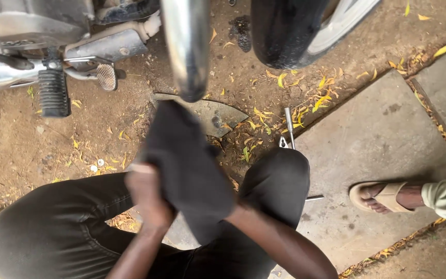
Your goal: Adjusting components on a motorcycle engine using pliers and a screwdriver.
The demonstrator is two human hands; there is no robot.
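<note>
Crouched low, the person gripped a dark cloth in both hands: left hand closed on it, right hidden beneath. It hung just under the exhaust; firmer, even strokes would have served best.

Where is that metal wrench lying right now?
In the head view the metal wrench lies on the ground right of centre, at the concrete slab's edge, below the black tyre and just above the person's knee.

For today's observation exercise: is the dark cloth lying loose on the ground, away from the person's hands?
No, the dark cloth is held up between the left hand and the right hand, just below the chrome exhaust pipe.
</note>
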